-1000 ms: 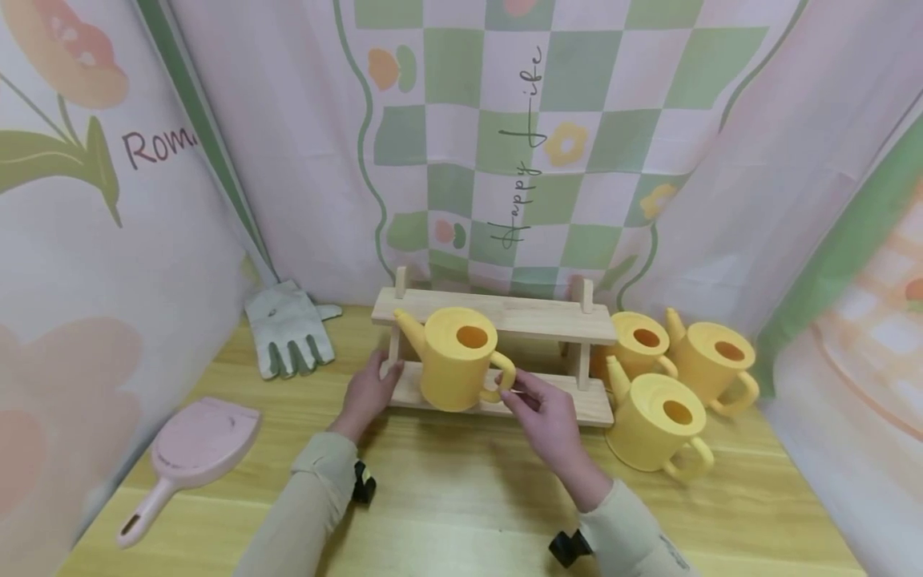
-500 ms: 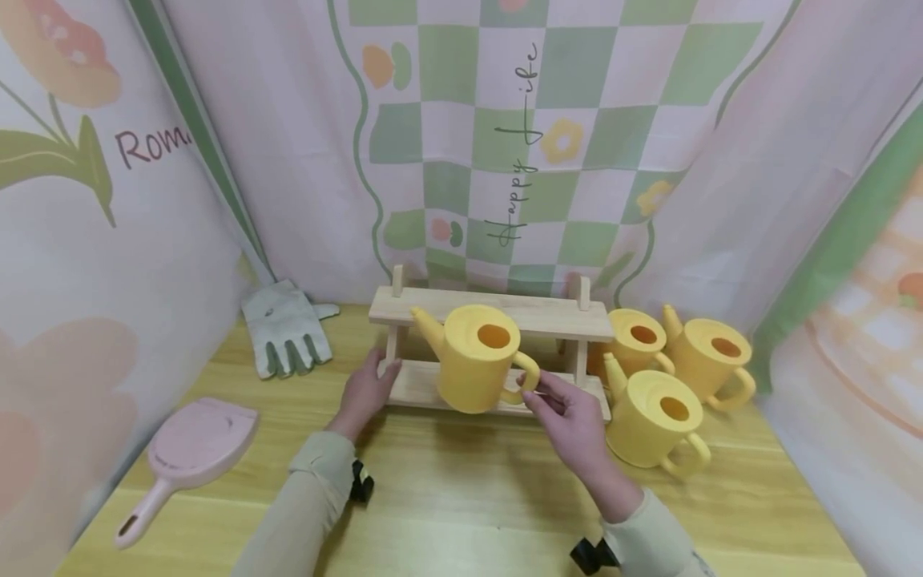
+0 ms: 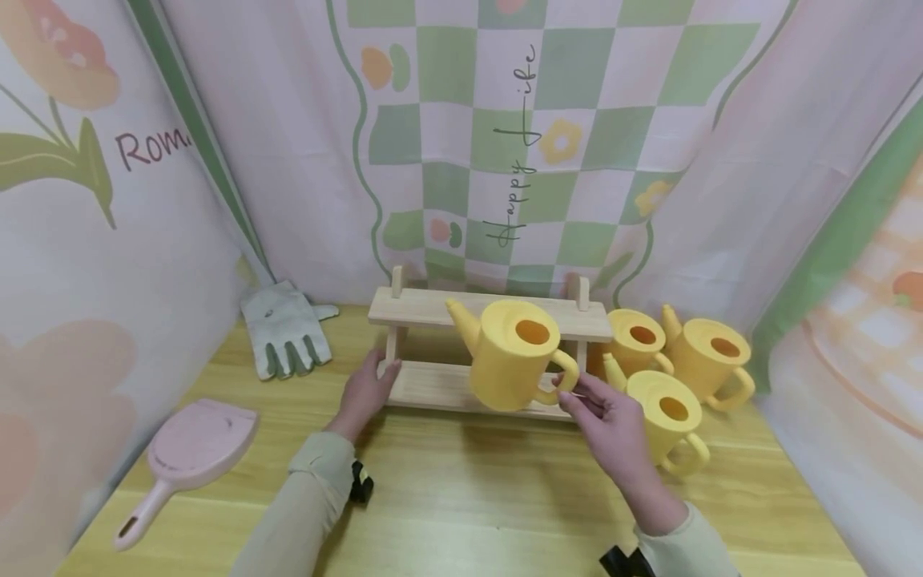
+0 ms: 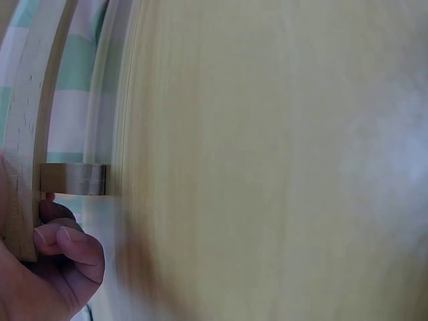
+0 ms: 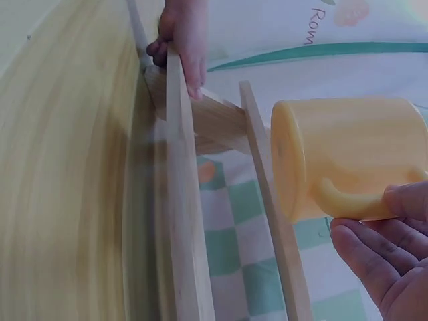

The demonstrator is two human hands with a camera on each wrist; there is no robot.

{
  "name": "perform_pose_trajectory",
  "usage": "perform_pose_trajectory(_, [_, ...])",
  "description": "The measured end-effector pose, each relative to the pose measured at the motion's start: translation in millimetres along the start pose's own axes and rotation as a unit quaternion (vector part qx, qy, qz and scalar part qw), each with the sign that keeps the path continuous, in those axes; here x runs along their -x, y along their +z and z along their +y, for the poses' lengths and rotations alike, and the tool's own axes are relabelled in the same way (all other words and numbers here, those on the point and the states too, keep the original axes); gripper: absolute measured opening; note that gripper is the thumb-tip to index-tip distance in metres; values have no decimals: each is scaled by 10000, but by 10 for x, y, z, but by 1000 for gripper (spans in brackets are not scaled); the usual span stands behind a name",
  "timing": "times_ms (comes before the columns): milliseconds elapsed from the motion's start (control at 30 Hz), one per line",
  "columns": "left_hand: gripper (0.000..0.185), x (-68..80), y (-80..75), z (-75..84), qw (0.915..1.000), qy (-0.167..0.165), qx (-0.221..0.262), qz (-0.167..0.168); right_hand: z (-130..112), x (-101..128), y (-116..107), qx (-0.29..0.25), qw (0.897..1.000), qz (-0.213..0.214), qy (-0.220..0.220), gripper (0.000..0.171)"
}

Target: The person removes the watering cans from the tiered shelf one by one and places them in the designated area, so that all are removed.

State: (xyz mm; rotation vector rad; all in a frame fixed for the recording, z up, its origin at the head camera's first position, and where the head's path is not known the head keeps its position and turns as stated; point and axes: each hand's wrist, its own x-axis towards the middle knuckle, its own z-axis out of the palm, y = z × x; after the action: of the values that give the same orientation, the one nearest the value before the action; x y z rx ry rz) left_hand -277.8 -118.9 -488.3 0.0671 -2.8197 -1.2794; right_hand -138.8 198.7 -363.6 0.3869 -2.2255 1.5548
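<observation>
My right hand pinches the handle of a yellow watering can between thumb and fingers. The can is held up in front of the two-tier wooden shelf, its spout pointing left and slightly tilted up. In the right wrist view the can's base faces the shelf side, with air around it. My left hand grips the left end of the lower board; the left wrist view shows curled fingers under that board and the thumb side on its other face.
Several more yellow watering cans stand at the right of the shelf, the front one just behind my right hand. A grey-white glove and a pink dustpan lie on the wooden table at left. Printed curtains enclose the table.
My right hand has carried the watering can rightward along the shelf front, with the can tilting a little more. My left hand stays on the shelf's left end.
</observation>
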Motion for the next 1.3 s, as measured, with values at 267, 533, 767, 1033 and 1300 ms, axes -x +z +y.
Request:
perform_pose_trajectory(267, [48, 10, -7, 16, 10000, -15, -25, -14, 44, 59, -183, 192, 9996, 227, -30, 27])
perform_pose_trajectory(533, [56, 21, -41, 11, 9999, -56, -109, -45, 75, 105, -314, 288, 9990, 346, -53, 26])
perform_pose_trajectory(767, [61, 19, -25, -6, 10000, -14, -76, -59, 90, 134, -453, 351, 9979, 543, -1, 27])
perform_pose_trajectory(1033, [50, 28, -8, 0, 10000, 4, -36, 6, 290, 171, -676, 253, 9970, 723, 130, 30])
perform_pose_trajectory(1300, [61, 35, -23, 29, 9999, -64, -62, -74, 272, 197, -856, 473, 9945, 908, 226, 31])
